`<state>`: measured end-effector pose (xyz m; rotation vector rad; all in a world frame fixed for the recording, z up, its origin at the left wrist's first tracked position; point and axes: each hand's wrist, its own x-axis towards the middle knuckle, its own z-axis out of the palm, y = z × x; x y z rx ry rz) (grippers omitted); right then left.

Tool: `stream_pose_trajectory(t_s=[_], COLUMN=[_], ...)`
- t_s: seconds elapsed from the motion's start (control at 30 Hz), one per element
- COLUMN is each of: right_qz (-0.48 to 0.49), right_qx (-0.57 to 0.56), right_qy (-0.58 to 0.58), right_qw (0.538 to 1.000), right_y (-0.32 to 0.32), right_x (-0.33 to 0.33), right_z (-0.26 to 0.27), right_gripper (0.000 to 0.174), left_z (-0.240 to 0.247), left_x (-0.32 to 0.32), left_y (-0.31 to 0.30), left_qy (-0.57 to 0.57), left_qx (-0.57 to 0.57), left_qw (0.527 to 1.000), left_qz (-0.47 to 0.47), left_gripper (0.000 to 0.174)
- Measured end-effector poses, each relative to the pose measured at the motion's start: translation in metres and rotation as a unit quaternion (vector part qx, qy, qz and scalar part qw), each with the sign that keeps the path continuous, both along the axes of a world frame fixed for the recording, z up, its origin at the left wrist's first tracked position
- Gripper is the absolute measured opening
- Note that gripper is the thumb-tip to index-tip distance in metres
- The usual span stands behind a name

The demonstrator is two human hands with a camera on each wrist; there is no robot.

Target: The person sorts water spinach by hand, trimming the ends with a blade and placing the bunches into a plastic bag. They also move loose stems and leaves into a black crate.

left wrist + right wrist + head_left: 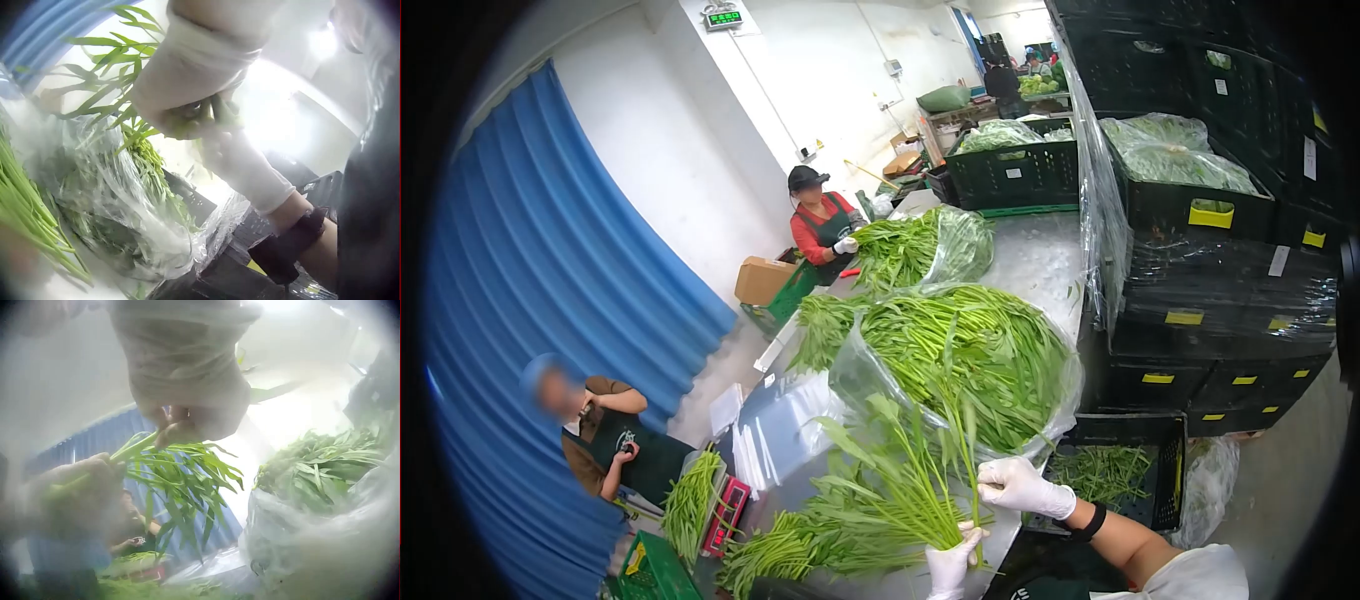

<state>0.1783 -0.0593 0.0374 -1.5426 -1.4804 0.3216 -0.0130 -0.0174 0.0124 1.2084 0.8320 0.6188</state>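
Note:
My white-gloved left hand [953,562] grips a bunch of water spinach [897,478] by its lower stems, the leaves fanning up and away. Close beside it, my gloved right hand [1022,487] pinches a tall stem [962,455] at the right side of the bunch. In the right wrist view, the right hand [187,394] and left hand [81,494] hold the stems a short span apart. The left wrist view has the left hand [194,75] curled around stems, with the right hand [244,165] just beyond.
A large open plastic bag of water spinach [970,350] lies ahead. Loose greens [800,540] and a red scale [726,515] are to the left. A black crate [1165,470] with cut stems stands right, under stacked crates [1220,300]. Two people stand across the table.

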Motion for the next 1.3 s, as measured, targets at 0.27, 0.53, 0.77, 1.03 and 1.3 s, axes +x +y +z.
stream_pose_trajectory(t_s=[0.27, 0.53, 0.77, 1.03, 1.3], right_qz=[-0.168, 0.074, -0.02, -0.376, 0.022], right_qx=[0.143, 0.053, 0.15, -0.152, -0.103], right_qy=[0.475, 0.302, -0.218, -0.264, -0.232], right_qw=[0.852, 0.949, 0.964, 0.875, 0.967], right_y=[-0.002, -0.002, -0.009, -0.076, 0.026], right_x=[-0.002, -0.041, -0.038, 0.082, -0.031], right_z=[0.003, -0.016, 0.016, -0.035, -0.082], right_gripper=[0.028, 0.014, 0.012, 0.021, 0.021], left_z=[0.001, 0.017, 0.002, 0.036, 0.0], left_x=[-0.007, -0.01, -0.028, -0.091, -0.107], left_y=[0.0, -0.005, -0.005, 0.008, 0.022], left_qy=[-0.077, -0.123, -0.135, -0.246, -0.277], left_qx=[-0.043, -0.152, -0.171, -0.121, -0.13], left_qw=[0.996, 0.981, 0.976, 0.951, 0.939], left_qz=[0.002, 0.013, 0.015, 0.143, 0.158], left_gripper=[0.024, 0.013, 0.013, 0.011, 0.023])
